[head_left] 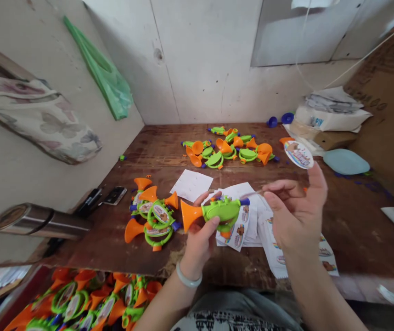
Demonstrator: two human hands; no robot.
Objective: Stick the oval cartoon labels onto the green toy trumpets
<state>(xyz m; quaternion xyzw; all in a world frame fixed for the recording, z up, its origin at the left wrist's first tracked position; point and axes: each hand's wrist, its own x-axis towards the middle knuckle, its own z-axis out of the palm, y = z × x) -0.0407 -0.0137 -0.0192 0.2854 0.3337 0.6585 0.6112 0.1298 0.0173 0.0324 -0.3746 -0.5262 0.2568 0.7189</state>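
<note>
My left hand (pixel 200 239) is wrapped round a green toy trumpet (pixel 222 210) with an orange bell and a blue mouthpiece. The bell points left, and the green oval side faces up without a sticker. To the right, my right hand (pixel 296 207) is raised. An oval printed sticker (pixel 299 154) clings to its upper fingertip, while its thumb and index finger pinch something thin and pale near the mouthpiece. Sticker sheets (pixel 240 232) lie beneath the trumpet, and more sheets (pixel 327 257) are under my right forearm.
Unstickered trumpets (pixel 214 160) lie at the back; stickered ones (pixel 159 216) are piled on the left. A box of trumpets (pixel 90 299) stands below the table's front edge. A steel flask (pixel 42 220), phone (pixel 115 195), blue-green plate (pixel 346 161) and paper stack (pixel 334 101) surround the work area.
</note>
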